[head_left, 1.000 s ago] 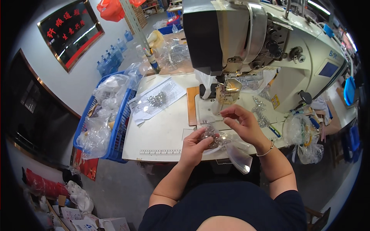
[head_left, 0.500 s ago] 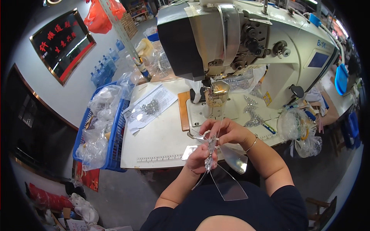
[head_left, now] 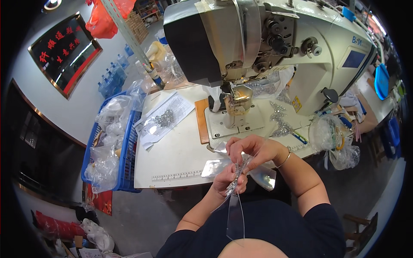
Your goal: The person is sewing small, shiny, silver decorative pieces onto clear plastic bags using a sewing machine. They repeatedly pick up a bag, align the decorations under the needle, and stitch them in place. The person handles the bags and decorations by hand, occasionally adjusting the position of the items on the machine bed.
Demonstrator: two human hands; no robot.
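Both hands meet in front of the sewing machine [head_left: 241, 114], near the table's front edge. A strip crusted with silvery rhinestones [head_left: 232, 187] is pinched in my left hand [head_left: 224, 177], closed round its lower part. My right hand [head_left: 260, 151], a bracelet at its wrist, grips the upper end with bent fingers. Clear plastic straps [head_left: 235, 217] run from the piece; one hangs down toward my lap. Other transparent flaps [head_left: 263, 177] spread out to both sides of my hands. My fingers hide the middle of the piece.
On the white tabletop [head_left: 172, 159], more rhinestone pieces [head_left: 280, 120] lie right of the needle area, beside a small blue-green tool [head_left: 300, 137]. Further left are a bagged rhinestone piece [head_left: 164, 119] on paper and a blue basket [head_left: 125, 161] of plastic bags. Clear bags [head_left: 329, 137] hang at the right edge.
My hands and the rhinestone strip have come slightly toward me, away from the machine. The hanging clear strap has swung left and now points more straight down. The whole view has shifted a little.
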